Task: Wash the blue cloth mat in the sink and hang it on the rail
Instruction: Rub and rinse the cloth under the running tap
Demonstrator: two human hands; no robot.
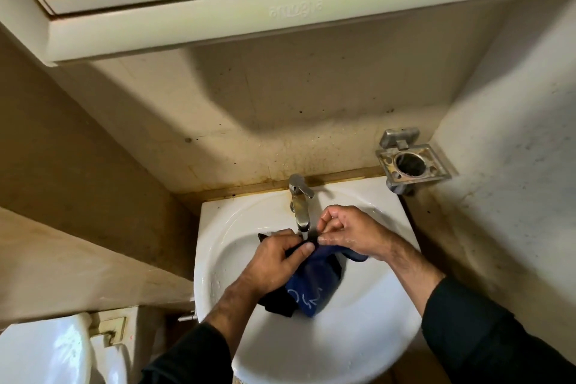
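Embossed brand on cabinet [280,26] — mirrored, unreadable.

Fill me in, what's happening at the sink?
A person is washing a blue cloth mat in the white sink. The left hand and right hand each pinch the mat's upper edge, holding it right under the tap; the rest droops into the basin. It hasn't been hung yet, and no rail is in view.

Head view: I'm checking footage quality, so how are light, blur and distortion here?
Head view: dim warm light, the cabinet casting a broad wall shadow; glare on the sink rim; wide-angle bending of edges; blue cloth mat slightly motion-blurred.
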